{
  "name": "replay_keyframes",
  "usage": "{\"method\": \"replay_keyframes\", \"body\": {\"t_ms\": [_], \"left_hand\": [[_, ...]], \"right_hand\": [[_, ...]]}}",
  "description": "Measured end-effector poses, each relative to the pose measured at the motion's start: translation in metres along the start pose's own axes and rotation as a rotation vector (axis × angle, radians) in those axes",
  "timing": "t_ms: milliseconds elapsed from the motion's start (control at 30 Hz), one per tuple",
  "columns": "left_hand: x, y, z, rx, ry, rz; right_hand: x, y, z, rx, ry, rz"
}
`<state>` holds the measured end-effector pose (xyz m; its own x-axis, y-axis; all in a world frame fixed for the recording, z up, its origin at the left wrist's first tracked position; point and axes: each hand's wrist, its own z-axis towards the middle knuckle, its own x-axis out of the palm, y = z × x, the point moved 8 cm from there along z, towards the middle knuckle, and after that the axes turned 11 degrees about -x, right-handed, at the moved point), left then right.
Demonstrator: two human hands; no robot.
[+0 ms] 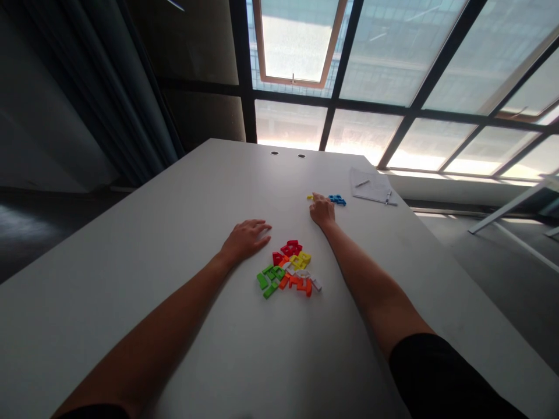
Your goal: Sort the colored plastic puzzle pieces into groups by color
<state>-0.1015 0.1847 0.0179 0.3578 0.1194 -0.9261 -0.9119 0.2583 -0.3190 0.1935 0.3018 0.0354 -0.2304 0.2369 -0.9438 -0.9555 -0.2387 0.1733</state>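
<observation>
- Far left: dark curtain (pixel 126 99) hanging beside the white table (pixel 131 244).
- Left hand (pixel 247 238): palm down on the tabletop, fingers loosely spread, thumb apart; nothing seen in it. Lies just beyond and left of a loose cluster of coloured plastic pieces.
- Cluster, left side: green pieces (pixel 262 281), nearest the left forearm.
- Cluster, far edge: red pieces (pixel 294 249). Near edge: orange pieces (pixel 308 287), with white pieces (pixel 317 284) among and beside them.
- Cluster, far right: yellow pieces (pixel 301 261).
- Small yellow piece (pixel 310 197), well beyond the cluster, at the right fingertips.
- Right hand (pixel 322 210): arm extended, fingers reaching that piece; cannot tell whether gripped or merely touched.
- Blue pieces (pixel 337 199): grouped just right of this hand.
- Farther right: paper (pixel 373 189), pen (pixel 362 184) on it.
</observation>
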Motion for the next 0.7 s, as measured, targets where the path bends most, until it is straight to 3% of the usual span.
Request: {"method": "replay_keyframes", "body": {"t_ms": [467,700], "left_hand": [[0.002,0.0,0.0,0.002,0.004,0.016],[0.002,-0.002,0.0,0.014,0.022,0.011]], "right_hand": [[0.005,0.0,-0.002,0.015,0.042,-0.01],[0.01,0.016,-0.048,-0.186,0.073,0.025]]}}
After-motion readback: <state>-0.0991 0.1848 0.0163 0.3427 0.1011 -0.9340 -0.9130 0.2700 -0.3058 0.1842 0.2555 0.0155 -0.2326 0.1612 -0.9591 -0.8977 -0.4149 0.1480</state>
